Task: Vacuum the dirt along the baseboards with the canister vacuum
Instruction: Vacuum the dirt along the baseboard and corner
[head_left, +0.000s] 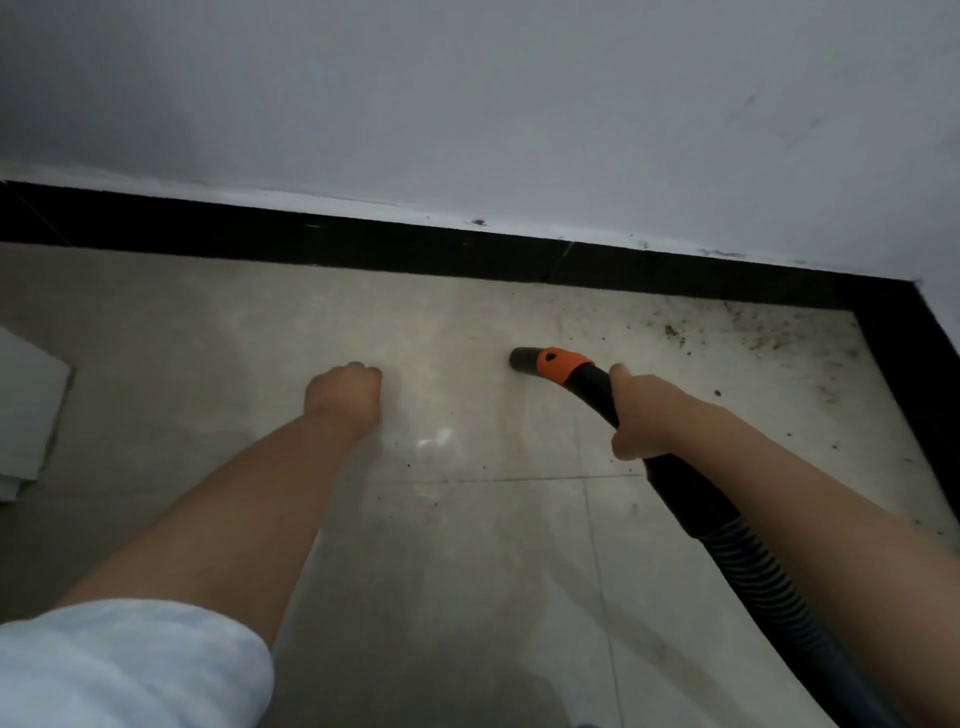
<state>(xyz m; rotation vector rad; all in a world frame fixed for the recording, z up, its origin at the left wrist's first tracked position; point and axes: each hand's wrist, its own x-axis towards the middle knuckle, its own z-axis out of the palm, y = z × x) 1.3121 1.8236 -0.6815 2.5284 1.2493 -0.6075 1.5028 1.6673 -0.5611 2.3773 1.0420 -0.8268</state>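
Two hands in view: one working, one idle.
Right hand (640, 415): wrapped round the black curved hose handle (605, 389), just behind the orange collar (563, 365); thumb on the upper side, fingers curled underneath.
Left hand (345, 393): clenched in a loose fist, holding nothing, held out over the floor tiles (467, 545), well apart from the nozzle.
Nozzle (522, 359): short black open end, pointed left and toward the baseboard, low over the tile; contact with the floor cannot be told.
Hose (748, 561): ribbed and black, running back from the handle toward the lower right edge; the canister is out of view.
Baseboard (363, 244): black strip at the foot of the white wall (467, 104), turning a corner at the right.
Dirt (753, 332): dark crumbs and grit thickest in the right corner against the baseboard, with stray specks on the near tiles; judged not yet cleared.
Handling, handle: judged rigid plastic and light, suited to one-handed steering; the present hold near the collar gives good control of the tip.
Handling, hose: judged flexible and springy, likely to drag and twist against the wrist; the free hand could support it behind the handle.
Risk: smooth tile may let grit scatter if the nozzle strikes it quickly.
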